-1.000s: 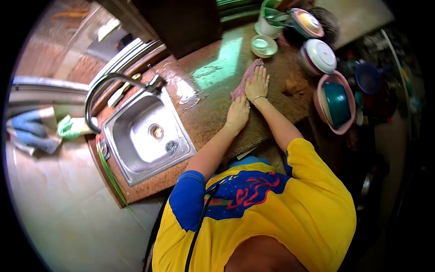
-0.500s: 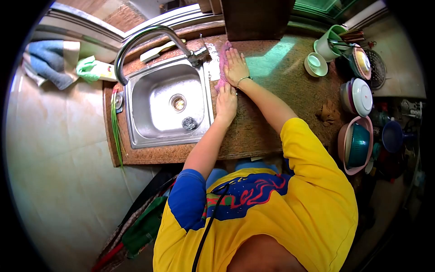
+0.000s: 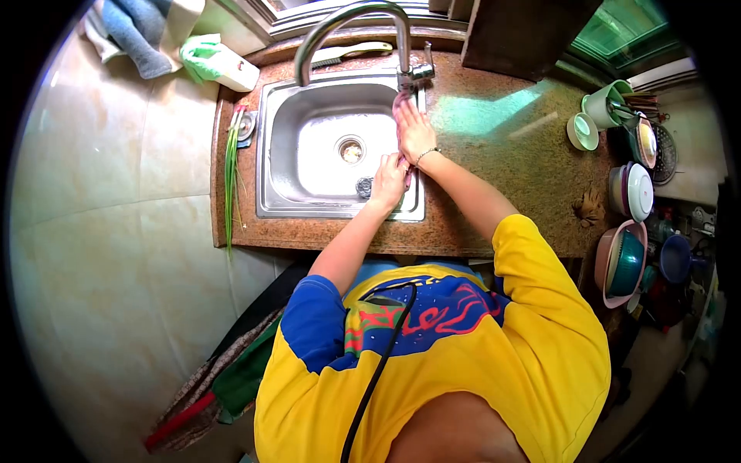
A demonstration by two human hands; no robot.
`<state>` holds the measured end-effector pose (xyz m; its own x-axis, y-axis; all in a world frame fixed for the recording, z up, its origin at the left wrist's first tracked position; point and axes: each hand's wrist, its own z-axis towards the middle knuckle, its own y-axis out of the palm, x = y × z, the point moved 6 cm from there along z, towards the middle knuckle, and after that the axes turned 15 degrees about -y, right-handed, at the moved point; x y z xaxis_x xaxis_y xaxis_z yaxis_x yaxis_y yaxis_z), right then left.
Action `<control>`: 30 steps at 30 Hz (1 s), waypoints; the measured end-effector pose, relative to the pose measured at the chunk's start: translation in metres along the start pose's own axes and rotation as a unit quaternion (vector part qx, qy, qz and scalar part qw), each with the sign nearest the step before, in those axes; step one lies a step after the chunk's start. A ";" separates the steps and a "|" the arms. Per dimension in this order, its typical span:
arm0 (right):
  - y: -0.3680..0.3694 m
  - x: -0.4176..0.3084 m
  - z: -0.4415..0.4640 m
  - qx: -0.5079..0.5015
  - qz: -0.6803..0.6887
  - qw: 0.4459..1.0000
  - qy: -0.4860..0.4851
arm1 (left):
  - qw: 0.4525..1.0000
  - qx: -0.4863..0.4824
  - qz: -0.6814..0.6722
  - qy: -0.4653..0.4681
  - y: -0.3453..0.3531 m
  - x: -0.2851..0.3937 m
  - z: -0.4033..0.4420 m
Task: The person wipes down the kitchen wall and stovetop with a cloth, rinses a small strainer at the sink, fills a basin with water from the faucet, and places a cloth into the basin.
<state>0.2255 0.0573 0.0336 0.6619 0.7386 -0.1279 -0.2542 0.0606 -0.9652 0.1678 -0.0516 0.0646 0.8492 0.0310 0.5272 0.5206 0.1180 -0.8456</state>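
A pink cloth (image 3: 400,101) lies along the right rim of the steel sink (image 3: 264,154), mostly covered by my hands. My right hand (image 3: 416,134) rests over it with fingers stretched towards the tap base, a bracelet at the wrist. Nearer to me, my left hand (image 3: 390,182) has its fingers curled on the cloth's lower end, at the sink's right edge. A steel scrubber (image 3: 364,187) sits in the basin beside my left hand, partly hidden by it. Above the basin arches the chrome tap (image 3: 405,46).
Green onions (image 3: 232,177) lie on the left of the brown counter (image 3: 494,177). A brush (image 3: 351,51) is behind the sink. At the right stand a green utensil holder (image 3: 602,106), small bowls (image 3: 582,133), stacked white bowls (image 3: 639,191) and a pink basin (image 3: 606,258).
Both hands have drawn the cloth from the counter right of the sink onto the sink's right rim. The camera view has shifted, so the sink appears further right and higher.
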 end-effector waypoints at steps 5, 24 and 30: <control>0.047 -0.038 0.012 -0.267 -0.071 0.961 -0.023 | 0.987 -0.067 -0.110 -0.097 0.011 -0.055 -0.006; 0.257 -0.096 0.044 -0.138 0.578 0.592 0.544 | 0.846 -0.107 -0.269 -0.446 0.005 -0.212 0.002; 0.298 -0.122 0.057 -0.040 0.785 0.244 0.568 | 0.794 -0.128 -0.316 -0.504 0.008 -0.245 0.002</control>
<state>0.0282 0.0236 -0.2255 -0.4274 -0.8560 -0.2908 -0.8388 0.2556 0.4806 -0.0364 -0.0560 -0.0715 -0.0240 0.8393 0.5431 0.9246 0.2252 -0.3072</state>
